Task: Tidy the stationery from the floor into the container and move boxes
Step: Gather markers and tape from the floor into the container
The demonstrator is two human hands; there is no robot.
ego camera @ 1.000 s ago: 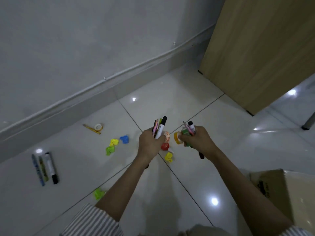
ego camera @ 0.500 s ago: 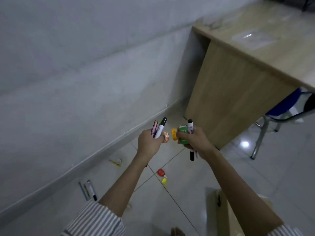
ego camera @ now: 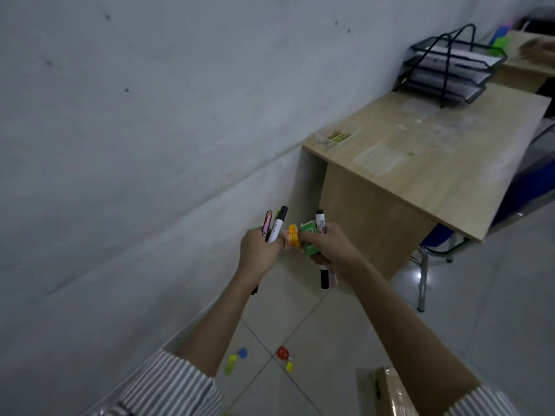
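Note:
My left hand (ego camera: 259, 250) grips a bunch of markers (ego camera: 274, 226), black-and-white and pink ones standing upright, with an orange tape roll (ego camera: 292, 237) on its fingers. My right hand (ego camera: 329, 247) holds a green box (ego camera: 309, 235) and a black-capped white marker (ego camera: 320, 221), with another marker end hanging below the fist. Both hands are raised at chest height, side by side, nearly touching. Down on the floor lie a red tape roll (ego camera: 282, 352) and small blue (ego camera: 242, 352) and yellow clips (ego camera: 231, 363). A clear container (ego camera: 335, 136) sits on the desk corner.
A wooden desk (ego camera: 426, 172) stands ahead on the right against the grey wall, with a black mesh paper tray (ego camera: 447, 70) at its back. A chair with metal legs (ego camera: 422, 280) is tucked beside it. A cardboard box (ego camera: 387, 391) sits on the floor at the lower right.
The view has lifted from the floor up to the desk. Both hands rose with the stationery still held; the items left on the floor have dropped to the bottom of the view.

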